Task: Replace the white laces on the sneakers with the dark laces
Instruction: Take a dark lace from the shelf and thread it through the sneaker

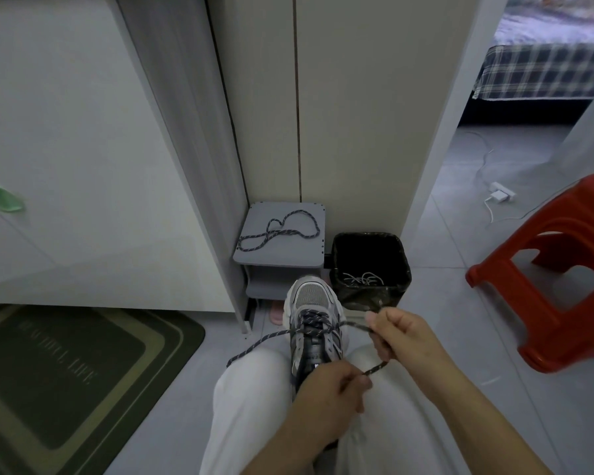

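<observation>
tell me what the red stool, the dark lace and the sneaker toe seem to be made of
The red stool: moulded plastic, glossy, judging by its one-piece shape and sheen. The dark lace: braided textile cord, matte, with light flecks. The sneaker toe: grey mesh fabric, likely ringed by smoother pale synthetic overlays, too blurred to confirm.

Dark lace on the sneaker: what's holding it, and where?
The right hand pinches the dark lace on its right end near the sneaker; the left hand pinches near the tip.
</observation>
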The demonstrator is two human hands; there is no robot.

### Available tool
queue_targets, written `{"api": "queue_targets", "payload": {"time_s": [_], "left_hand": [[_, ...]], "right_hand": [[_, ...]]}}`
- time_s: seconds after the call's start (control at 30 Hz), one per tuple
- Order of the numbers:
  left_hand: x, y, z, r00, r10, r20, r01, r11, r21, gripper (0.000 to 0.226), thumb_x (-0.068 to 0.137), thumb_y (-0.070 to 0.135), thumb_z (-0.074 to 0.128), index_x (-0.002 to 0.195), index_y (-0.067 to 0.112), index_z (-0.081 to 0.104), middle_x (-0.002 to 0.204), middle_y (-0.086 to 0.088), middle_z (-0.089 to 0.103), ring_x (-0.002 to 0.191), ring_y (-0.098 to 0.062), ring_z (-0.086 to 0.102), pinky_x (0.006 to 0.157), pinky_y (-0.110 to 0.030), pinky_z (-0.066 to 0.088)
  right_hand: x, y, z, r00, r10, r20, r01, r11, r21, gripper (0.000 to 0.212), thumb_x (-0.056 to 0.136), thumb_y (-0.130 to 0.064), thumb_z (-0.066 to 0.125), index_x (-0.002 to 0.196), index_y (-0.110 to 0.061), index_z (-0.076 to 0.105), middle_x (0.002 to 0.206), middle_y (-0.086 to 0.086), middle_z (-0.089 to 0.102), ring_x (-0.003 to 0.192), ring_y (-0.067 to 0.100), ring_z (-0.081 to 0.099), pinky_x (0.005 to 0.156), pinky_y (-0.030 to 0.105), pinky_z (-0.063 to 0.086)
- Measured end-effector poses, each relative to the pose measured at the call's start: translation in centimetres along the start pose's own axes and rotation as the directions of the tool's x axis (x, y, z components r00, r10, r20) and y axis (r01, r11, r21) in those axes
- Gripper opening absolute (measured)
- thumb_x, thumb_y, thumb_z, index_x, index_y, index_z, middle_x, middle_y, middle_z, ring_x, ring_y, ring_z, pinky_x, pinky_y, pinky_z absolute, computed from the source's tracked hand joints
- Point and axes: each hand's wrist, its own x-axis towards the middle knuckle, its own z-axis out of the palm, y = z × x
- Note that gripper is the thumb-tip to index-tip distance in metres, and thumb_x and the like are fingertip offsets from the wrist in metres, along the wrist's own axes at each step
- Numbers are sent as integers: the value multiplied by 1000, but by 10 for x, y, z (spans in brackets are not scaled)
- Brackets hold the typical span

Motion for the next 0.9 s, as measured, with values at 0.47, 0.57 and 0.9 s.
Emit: {"api": "queue_targets", "payload": {"time_s": [0.47, 0.57, 0.9], "left_hand": [[8, -6, -41, 980, 43, -195, 23, 946, 323, 25, 90, 38, 55, 67, 28, 57, 69, 4, 64, 68, -11, 59, 67, -30, 48], [10, -6, -52, 974, 81, -211, 4, 928, 373, 22, 89, 42, 56, 74, 26, 62, 71, 7, 61, 70, -9, 56, 65, -26, 44], [34, -30, -38, 887, 322, -330, -9, 728, 685, 16, 64, 23, 78, 77, 30, 72, 124, -5, 56, 114, -30, 53, 88, -44, 46]], "right_hand": [[-8, 29, 24, 856, -315, 411, 516, 569, -640, 37, 90, -42, 33, 114, -28, 58, 101, -13, 59, 86, -4, 49, 75, 11, 39], [-5, 35, 23, 874, -340, 346, 485, 583, -652, 33, 88, -42, 40, 101, -28, 66, 89, -11, 62, 78, -2, 52, 68, 14, 41], [16, 28, 22, 936, -297, 189, 311, 447, -839, 15, 85, -33, 59, 92, -29, 71, 86, -5, 62, 83, 18, 61, 66, 31, 46]]}}
